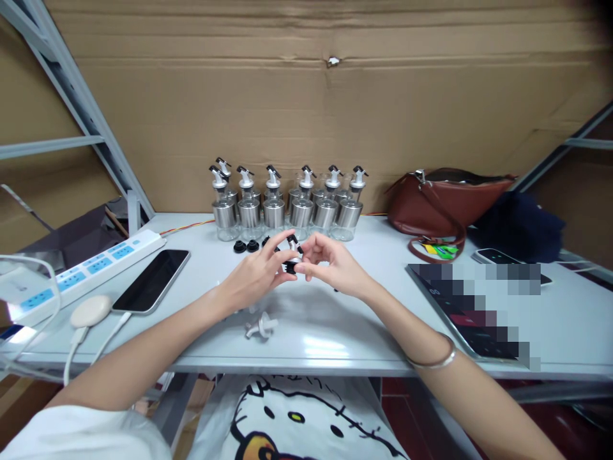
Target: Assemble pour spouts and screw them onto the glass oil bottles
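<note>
Between both sets of fingers, pinched narrow, sits a small black pourer cap point(291, 254), held above the tabletop point(335, 319). Left hand point(256, 275) and right hand point(335, 265) meet around it. Just behind lie loose black stoppers point(246, 246), then a row of glass dispenser bottles point(287, 204). A white plastic piece point(261, 327) lies nearer.
</note>
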`<state>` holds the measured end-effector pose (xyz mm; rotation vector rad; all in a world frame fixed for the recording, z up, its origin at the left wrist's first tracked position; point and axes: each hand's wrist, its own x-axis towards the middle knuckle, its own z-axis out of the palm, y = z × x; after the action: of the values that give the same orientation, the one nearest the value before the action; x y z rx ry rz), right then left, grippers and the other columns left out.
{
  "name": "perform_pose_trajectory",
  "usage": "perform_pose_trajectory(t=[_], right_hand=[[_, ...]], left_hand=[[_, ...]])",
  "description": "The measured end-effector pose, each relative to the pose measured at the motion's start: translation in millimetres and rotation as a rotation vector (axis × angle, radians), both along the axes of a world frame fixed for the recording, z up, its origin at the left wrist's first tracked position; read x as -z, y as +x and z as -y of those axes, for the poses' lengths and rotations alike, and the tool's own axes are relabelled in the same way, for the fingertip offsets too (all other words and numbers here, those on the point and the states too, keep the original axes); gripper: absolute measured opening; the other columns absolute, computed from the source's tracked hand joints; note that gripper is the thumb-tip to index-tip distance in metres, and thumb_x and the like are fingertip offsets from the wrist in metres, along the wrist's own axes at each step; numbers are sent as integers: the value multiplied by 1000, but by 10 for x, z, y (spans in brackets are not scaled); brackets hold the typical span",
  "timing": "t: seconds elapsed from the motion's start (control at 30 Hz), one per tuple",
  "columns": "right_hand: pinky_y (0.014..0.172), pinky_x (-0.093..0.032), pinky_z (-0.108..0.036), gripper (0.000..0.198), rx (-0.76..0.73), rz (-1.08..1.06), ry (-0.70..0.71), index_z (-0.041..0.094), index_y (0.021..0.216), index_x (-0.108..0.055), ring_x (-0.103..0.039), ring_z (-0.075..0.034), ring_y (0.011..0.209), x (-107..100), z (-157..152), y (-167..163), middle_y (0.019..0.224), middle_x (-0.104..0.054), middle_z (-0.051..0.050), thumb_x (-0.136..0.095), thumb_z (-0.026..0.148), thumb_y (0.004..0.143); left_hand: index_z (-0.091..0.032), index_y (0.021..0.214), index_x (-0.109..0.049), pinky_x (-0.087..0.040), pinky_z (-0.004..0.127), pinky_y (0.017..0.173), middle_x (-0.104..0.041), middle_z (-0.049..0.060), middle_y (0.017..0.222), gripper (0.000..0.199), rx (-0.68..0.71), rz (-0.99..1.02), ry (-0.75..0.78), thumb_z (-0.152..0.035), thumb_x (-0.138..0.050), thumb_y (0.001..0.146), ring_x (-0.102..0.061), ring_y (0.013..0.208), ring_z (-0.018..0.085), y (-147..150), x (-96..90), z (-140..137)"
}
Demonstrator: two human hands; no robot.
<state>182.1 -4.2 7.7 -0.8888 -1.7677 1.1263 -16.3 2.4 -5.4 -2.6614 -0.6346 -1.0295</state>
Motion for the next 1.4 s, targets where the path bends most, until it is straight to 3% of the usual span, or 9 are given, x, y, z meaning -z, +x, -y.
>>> perform_pose_trajectory(t=[0.2,0.33,0.53,0.73,1.0,1.23,1.4], right_hand=[[56,-44,-25,45,-31,30,-25,20,82,-43,-56,-11,58,2,7,-23,66,-57,5,-78,42,64],[56,-40,-24,39,-33,95,-1,20,73,-42,-50,-11,60,3,15,-48,62,-49,6,-73,44,68],[58,-36,-24,25,-55,201,143,18,73,-51,-46,-11,61,-3,28,-49,63,-50,3,-60,39,81],[55,-31,-23,30,-53,252,241,17,65,-49,-39,-9,56,8,26,-57,57,-44,4,-54,38,86],[60,-44,-25,28,-36,102,110,18,75,-50,-57,-14,63,-4,50,-81,65,-60,1,-62,43,80],[62,-46,-27,24,-19,110,106,17,85,-55,-60,-15,64,5,44,-82,67,-63,0,-63,39,79],[68,-49,-30,28,47,22,133,18,96,-57,-63,-16,69,11,20,-75,73,-65,-1,-64,39,79]], left_hand=[[-18,108,-43,-55,28,56,-50,20,126,21,-22,-22,97,-35,-38,97,-61,63,10,27,-26,22],[-18,106,-46,-56,29,60,-51,17,123,19,-5,-3,114,-35,-41,97,-59,64,10,28,-26,25],[-19,102,-49,-56,29,61,-49,13,119,19,-6,30,109,-36,-47,94,-58,64,9,-4,5,-14],[-18,101,-50,-55,28,58,-45,15,125,21,-18,8,46,-38,-49,93,-58,62,8,-12,6,-27],[-19,109,-52,-57,27,64,-49,15,123,20,-11,60,116,-31,-50,93,-59,68,9,-11,-4,-3],[-19,106,-52,-57,31,68,-55,15,120,20,-6,49,118,-34,-48,94,-62,67,11,-7,-32,4],[-19,112,-47,-56,33,76,-62,13,114,27,55,91,107,-40,-45,95,-66,81,16,-97,-225,-122]])
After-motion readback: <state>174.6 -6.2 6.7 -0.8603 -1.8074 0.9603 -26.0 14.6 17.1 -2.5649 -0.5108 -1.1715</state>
